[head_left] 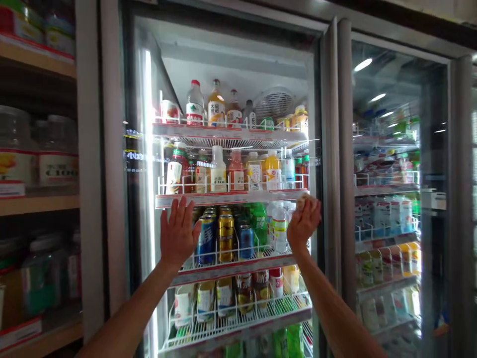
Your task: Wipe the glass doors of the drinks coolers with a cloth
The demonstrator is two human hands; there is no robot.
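In the head view, a closed glass fridge door (223, 59) stands in front of me, with lit drink shelves behind it. My left hand (177, 233) is raised with its palm towards the glass, fingers stretched out, in front of the can shelf at the left; it appears to rest on the pane. Near the door's right edge, my right hand (303, 226) is closed around a crumpled pale cloth (306, 200) and held up against the glass. Part of the cloth is hidden by the fingers.
Behind the glass are rows of bottles (218, 171) and cans (225, 233) on wire-fronted shelves. A second glass-door fridge (387, 109) stands to the right. At the left, an open shelf (40, 201) holds bottles. A metal door frame (333, 164) runs between the fridges.
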